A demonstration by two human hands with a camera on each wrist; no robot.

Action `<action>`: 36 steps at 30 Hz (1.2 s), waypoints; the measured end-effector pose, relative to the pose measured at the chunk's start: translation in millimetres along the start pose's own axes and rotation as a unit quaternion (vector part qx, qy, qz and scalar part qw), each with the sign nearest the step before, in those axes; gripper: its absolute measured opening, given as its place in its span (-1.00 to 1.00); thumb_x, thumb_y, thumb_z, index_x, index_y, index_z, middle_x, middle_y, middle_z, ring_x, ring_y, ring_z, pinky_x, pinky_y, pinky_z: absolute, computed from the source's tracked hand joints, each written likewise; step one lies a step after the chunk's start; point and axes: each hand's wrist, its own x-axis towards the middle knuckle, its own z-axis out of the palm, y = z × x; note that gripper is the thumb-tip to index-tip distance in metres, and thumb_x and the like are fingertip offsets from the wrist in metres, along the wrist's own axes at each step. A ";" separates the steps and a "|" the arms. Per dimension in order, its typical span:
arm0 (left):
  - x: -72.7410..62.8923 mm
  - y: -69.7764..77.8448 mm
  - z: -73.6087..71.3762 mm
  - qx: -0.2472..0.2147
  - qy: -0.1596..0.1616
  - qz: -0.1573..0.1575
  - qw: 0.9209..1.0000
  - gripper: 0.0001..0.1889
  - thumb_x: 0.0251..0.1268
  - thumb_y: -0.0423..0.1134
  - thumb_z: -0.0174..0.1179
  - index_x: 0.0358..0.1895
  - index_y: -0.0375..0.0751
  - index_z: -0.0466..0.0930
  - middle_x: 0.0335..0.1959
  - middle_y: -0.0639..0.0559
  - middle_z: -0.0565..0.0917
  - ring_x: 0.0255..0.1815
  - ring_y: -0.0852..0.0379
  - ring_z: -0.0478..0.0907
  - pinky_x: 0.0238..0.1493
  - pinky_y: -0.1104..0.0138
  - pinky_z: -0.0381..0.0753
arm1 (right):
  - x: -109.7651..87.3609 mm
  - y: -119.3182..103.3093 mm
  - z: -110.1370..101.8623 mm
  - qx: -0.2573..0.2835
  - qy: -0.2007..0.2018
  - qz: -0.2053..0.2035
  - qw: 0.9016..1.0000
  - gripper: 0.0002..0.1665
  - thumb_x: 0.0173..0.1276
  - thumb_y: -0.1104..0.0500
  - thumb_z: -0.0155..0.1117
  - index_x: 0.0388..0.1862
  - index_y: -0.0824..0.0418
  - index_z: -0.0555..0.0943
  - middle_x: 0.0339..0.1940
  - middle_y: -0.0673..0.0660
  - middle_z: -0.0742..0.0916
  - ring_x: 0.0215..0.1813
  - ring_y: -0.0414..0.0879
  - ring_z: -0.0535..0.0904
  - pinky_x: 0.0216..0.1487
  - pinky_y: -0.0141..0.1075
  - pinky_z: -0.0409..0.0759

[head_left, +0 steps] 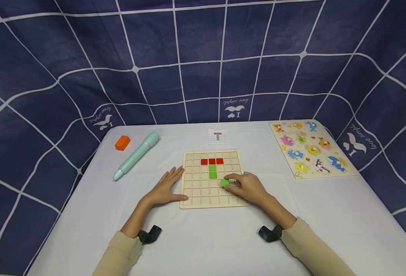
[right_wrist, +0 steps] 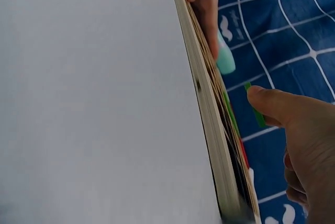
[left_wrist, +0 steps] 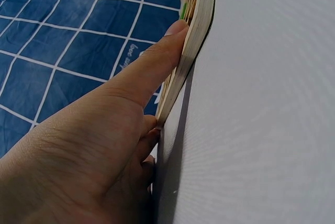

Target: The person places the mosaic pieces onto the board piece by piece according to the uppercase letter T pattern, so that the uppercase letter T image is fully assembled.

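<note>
Between thumb and forefinger my right hand [head_left: 247, 187] pinches a green square tile [head_left: 225, 183] over the wooden grid board [head_left: 193, 201]. In the right wrist view the held tile [right_wrist: 256, 108] stands apart from the board's surface. My left hand [head_left: 165, 188] lies with fingers spread at the board's left edge, its thumb on the lower left rim; the left wrist view shows that thumb [left_wrist: 157, 59] against the edge. Three red tiles [head_left: 212, 161] form a row in the board's upper part. Below the middle one sit two green tiles [head_left: 212, 171] in a column.
Behind the board lies a small printed pattern card [head_left: 218, 137]. To the left are a mint-green pen-shaped stick [head_left: 136, 156] and an orange block [head_left: 122, 143]. A picture puzzle board [head_left: 311, 149] with animal pieces lies at the right. A dark grid-patterned curtain [head_left: 203, 50] surrounds the white table [head_left: 217, 241].
</note>
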 end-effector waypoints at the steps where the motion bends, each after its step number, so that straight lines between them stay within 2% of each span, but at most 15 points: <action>1: -0.1 0.1 0.0 -0.001 0.000 0.001 1.000 0.18 -0.20 0.33 0.32 0.46 -0.17 -0.08 0.48 0.01 -0.06 0.47 -0.04 -0.28 0.40 0.07 -0.33 | 3.4 -2.2 3.6 0.003 -0.003 -0.001 1.000 -0.66 0.13 -0.10 0.36 -0.14 -0.01 0.68 -0.82 -0.28 0.30 -0.67 -0.33 0.15 -0.57 -0.43 0.21; 10: -0.7 -0.5 0.7 0.001 -0.001 0.000 1.000 0.18 -0.19 0.34 0.31 0.46 -0.17 -0.09 0.48 0.03 -0.07 0.47 -0.03 -0.28 0.41 0.08 -0.34 | 24.0 -10.8 25.6 0.028 0.011 -0.018 0.999 -0.64 0.12 -0.09 0.37 -0.16 0.07 0.69 -0.84 -0.26 0.27 -0.72 -0.35 0.12 -0.52 -0.38 0.32; 15: -0.8 -1.6 0.6 0.003 0.000 -0.001 1.000 0.18 -0.20 0.34 0.31 0.46 -0.17 -0.09 0.48 0.04 -0.07 0.47 -0.03 -0.28 0.41 0.08 -0.34 | 25.3 -10.2 29.9 0.027 -0.003 -0.014 1.000 -0.63 0.13 -0.13 0.35 -0.15 0.02 0.69 -0.86 -0.24 0.32 -0.72 -0.35 0.10 -0.39 -0.32 0.46; 16: -0.8 -1.7 0.5 0.003 0.000 -0.001 1.000 0.18 -0.20 0.34 0.31 0.46 -0.17 -0.09 0.48 0.04 -0.07 0.47 -0.03 -0.28 0.41 0.08 -0.34 | 25.1 -9.9 30.6 0.024 -0.006 -0.012 1.000 -0.64 0.13 -0.14 0.35 -0.15 0.01 0.69 -0.84 -0.23 0.38 -0.71 -0.35 0.11 -0.37 -0.32 0.48; 21: -1.3 -1.6 0.2 0.005 0.001 0.001 1.000 0.18 -0.19 0.33 0.31 0.46 -0.17 -0.08 0.48 0.03 -0.06 0.47 -0.04 -0.27 0.41 0.07 -0.33 | 24.3 -9.5 32.9 0.018 -0.032 -0.008 0.999 -0.62 0.15 -0.17 0.31 -0.13 -0.03 0.68 -0.81 -0.20 0.43 -0.69 -0.33 0.11 -0.34 -0.31 0.49; 23: -1.5 -1.6 0.2 0.006 0.001 0.001 1.000 0.18 -0.19 0.34 0.31 0.46 -0.17 -0.08 0.48 0.03 -0.06 0.47 -0.04 -0.27 0.40 0.06 -0.33 | 24.1 -9.5 33.3 0.017 -0.040 -0.008 0.999 -0.62 0.16 -0.17 0.30 -0.11 -0.03 0.67 -0.83 -0.20 0.39 -0.69 -0.32 0.11 -0.30 -0.30 0.50; 28: -1.6 -2.4 0.0 0.007 0.002 -0.001 1.000 0.18 -0.20 0.35 0.30 0.46 -0.16 -0.08 0.48 0.04 -0.06 0.47 -0.03 -0.28 0.41 0.07 -0.33 | 24.4 -9.9 33.8 0.018 -0.038 -0.011 0.999 -0.63 0.15 -0.16 0.32 -0.13 -0.02 0.68 -0.82 -0.19 0.43 -0.68 -0.33 0.11 -0.24 -0.27 0.52; 32: -1.6 -2.0 0.0 0.005 0.004 0.000 1.000 0.18 -0.20 0.33 0.32 0.46 -0.17 -0.07 0.48 0.03 -0.05 0.47 -0.03 -0.27 0.40 0.06 -0.32 | 24.0 -8.5 32.4 0.020 -0.034 -0.014 0.999 -0.62 0.15 -0.17 0.31 -0.12 -0.03 0.67 -0.81 -0.18 0.45 -0.69 -0.34 0.09 -0.31 -0.31 0.50; 36: -0.6 -0.7 -0.1 0.003 0.001 0.002 1.000 0.17 -0.19 0.33 0.31 0.46 -0.17 -0.08 0.48 0.04 -0.06 0.47 -0.03 -0.27 0.40 0.06 -0.32 | 20.8 -2.1 23.6 0.027 -0.020 -0.003 0.999 -0.63 0.14 -0.15 0.33 -0.11 -0.03 0.68 -0.82 -0.20 0.42 -0.70 -0.35 0.14 -0.47 -0.38 0.39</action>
